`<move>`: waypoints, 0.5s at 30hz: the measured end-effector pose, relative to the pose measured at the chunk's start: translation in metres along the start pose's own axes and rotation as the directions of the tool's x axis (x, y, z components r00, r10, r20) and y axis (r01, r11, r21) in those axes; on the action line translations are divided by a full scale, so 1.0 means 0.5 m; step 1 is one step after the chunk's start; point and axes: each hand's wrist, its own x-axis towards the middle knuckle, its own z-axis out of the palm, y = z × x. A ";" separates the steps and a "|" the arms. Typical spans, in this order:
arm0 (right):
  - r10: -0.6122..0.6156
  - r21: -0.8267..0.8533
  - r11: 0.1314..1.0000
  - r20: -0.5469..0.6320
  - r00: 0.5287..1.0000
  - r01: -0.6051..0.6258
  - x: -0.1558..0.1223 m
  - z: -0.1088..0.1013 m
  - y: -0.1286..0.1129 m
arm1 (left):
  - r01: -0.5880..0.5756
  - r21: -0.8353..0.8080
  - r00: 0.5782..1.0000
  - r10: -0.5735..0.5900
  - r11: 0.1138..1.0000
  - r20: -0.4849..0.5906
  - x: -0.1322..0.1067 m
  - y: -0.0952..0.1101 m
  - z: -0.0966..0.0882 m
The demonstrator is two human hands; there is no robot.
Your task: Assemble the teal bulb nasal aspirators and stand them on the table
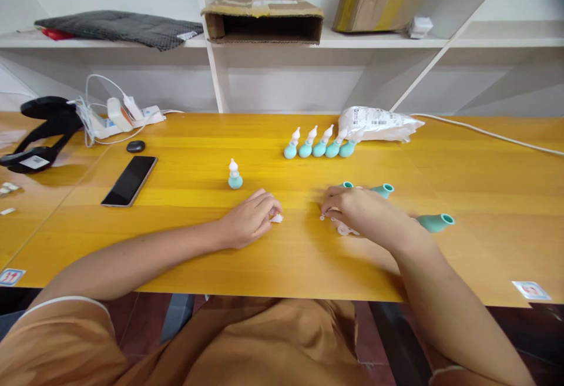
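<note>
The left hand [251, 220] curls shut around a small white cap [277, 218]; the right hand [355, 210] half-hides blurred white pieces [344, 231], its grip unclear. Both rest on the yellow worktop [308, 257] below white shelves [484, 42].

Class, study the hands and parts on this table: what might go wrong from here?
The teal bulb lies on its side, close to the right hand; a sweep might roll it away. The white tip pinched in the left hand might slip and get lost among the white pieces under the right hand.
</note>
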 end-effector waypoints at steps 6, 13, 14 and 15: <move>0.089 -0.028 0.996 0.078 0.993 -0.087 0.006 -0.018 -0.023 | 0.015 -0.030 1.000 -0.015 0.999 -0.015 -0.002 0.003 0.000; 0.005 0.034 0.999 -0.032 0.999 -0.004 0.004 -0.023 -0.033 | 0.007 -0.115 0.999 -0.012 0.993 -0.037 -0.005 0.002 0.009; -0.023 0.070 0.997 -0.059 0.998 0.027 0.004 -0.024 -0.037 | 0.024 -0.135 0.999 -0.028 0.991 -0.028 -0.006 0.002 0.009; -0.052 0.108 0.992 -0.085 0.995 0.062 0.004 -0.024 -0.042 | 0.038 -0.150 0.999 -0.040 0.988 -0.012 -0.006 0.002 0.008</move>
